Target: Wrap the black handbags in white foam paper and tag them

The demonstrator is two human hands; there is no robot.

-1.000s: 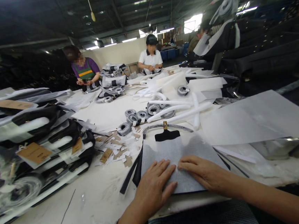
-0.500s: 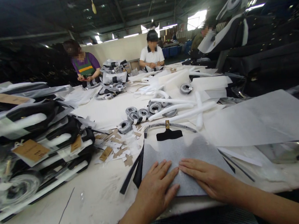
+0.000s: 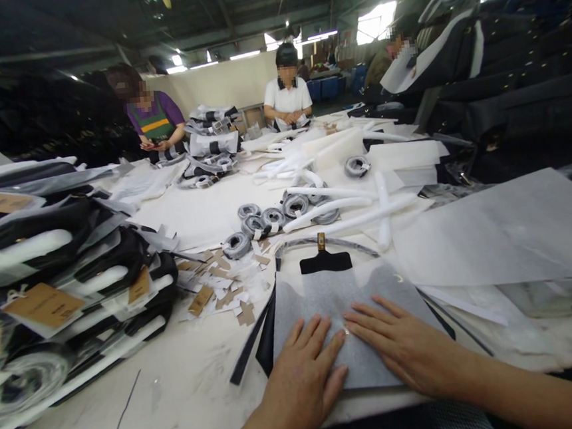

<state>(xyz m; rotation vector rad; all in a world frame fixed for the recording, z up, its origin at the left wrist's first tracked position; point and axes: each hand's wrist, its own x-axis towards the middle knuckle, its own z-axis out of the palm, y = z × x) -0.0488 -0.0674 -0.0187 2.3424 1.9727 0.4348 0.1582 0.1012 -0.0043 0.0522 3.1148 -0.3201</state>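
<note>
A dark handbag lies flat before me, mostly hidden under a grey-white translucent sheet (image 3: 333,297). My left hand (image 3: 306,363) presses flat on the sheet's left part, fingers spread. On the right part lies my right hand (image 3: 402,344), palm down with fingers stretched out. Above the sheet's far edge show the bag's black closure tab (image 3: 325,262) with a gold clasp (image 3: 321,241) and the wrapped handle (image 3: 288,243) curving behind it. Black side edges (image 3: 267,339) stick out at the left.
Wrapped black bags (image 3: 58,241) with brown tags are piled at left. Coiled wrapped straps (image 3: 254,225) and white foam tubes (image 3: 335,203) lie beyond the bag. A large white sheet (image 3: 508,235) lies right. Paper scraps (image 3: 222,287) litter the middle. Two people work across the table (image 3: 195,382).
The fingers of my right hand have spread wider on the sheet. Both hands stay flat on it. The view has tilted slightly.
</note>
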